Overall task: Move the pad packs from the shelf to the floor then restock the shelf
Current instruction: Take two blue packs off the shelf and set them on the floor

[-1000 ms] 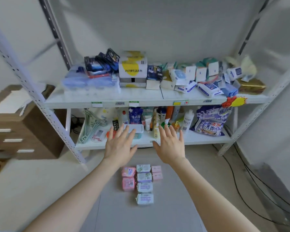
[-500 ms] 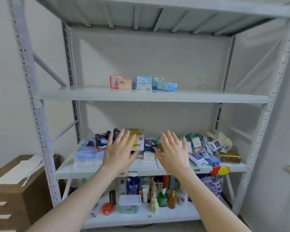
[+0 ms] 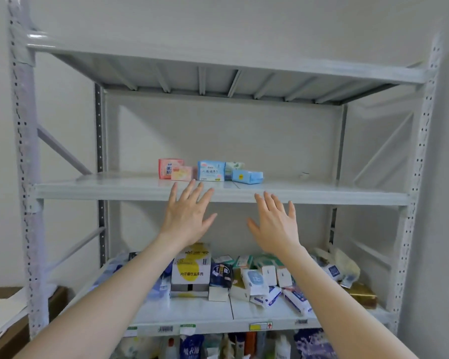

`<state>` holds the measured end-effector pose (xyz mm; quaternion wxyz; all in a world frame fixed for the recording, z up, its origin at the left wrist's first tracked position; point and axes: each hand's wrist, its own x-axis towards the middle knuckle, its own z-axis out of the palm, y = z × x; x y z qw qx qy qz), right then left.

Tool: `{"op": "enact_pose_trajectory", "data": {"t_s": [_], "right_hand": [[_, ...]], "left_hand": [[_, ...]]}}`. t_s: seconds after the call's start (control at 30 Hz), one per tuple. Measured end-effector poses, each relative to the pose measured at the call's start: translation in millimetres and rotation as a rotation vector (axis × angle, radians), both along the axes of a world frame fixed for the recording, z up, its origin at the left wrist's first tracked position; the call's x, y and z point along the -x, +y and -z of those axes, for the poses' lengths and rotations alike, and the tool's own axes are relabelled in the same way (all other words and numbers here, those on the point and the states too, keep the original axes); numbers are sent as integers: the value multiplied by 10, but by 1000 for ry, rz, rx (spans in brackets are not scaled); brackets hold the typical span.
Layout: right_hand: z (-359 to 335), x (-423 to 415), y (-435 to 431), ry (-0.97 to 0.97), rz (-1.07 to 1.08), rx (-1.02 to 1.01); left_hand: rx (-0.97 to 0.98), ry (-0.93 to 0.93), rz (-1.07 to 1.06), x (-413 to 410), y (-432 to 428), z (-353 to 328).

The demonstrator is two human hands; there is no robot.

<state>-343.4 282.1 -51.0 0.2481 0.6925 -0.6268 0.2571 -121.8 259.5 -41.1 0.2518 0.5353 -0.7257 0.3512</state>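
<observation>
Five pad packs (image 3: 205, 175) sat in a tight cluster at the centre of the frame, toward the back of the middle shelf (image 3: 88, 190) of a grey rack (image 3: 24, 151). From left to right there was a red pack (image 3: 166, 167) standing upright and a peach pack (image 3: 183, 173) just in front of it. Next came a blue-and-white pack (image 3: 211, 171), also upright, and a green pack (image 3: 234, 166) farther back. A pale blue pack (image 3: 246, 176) lay flat in front of the green one.

Both hands were raised before the shelf's front edge, backs to the camera, fingers straight and spread, holding nothing. The left hand (image 3: 188, 216) was just below centre. Its fingertips overlapped the shelf edge under the peach and blue-and-white packs, and it could not be told whether they touched the shelf. The right hand (image 3: 274, 224) was to the right of it and apart from it. Its fingertips reached up to the shelf edge, below and right of the pale blue pack. Neither hand touched a pack.

On the lower shelf (image 3: 192, 310), in the bottom half of the frame, stood a yellow-and-white box (image 3: 192, 268) among many small boxes and packets, with a gold box (image 3: 360, 296) at the right end. Bottles (image 3: 249, 345) showed along the bottom edge. A cardboard box (image 3: 0, 330) sat at lower left beside the rack.
</observation>
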Motion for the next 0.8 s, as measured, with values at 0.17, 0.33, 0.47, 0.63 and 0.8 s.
{"op": "enact_pose_trajectory", "data": {"t_s": [0.17, 0.33, 0.47, 0.63, 0.8], "right_hand": [[-244, 160, -465, -25, -17, 32], [-335, 231, -1039, -60, -27, 35], [-376, 284, -1529, -138, -35, 63], [-431, 334, -2141, -192, -36, 63], [-507, 409, -2754, -184, -20, 97]], "left_hand": [[-40, 92, 59, 84, -465, -266], [-61, 115, 115, 68, -1039, -454], [-73, 134, 160, 19, -1557, -573], [-129, 146, 184, -22, -2186, -643], [-161, 130, 162, 37, -2812, -702]]}}
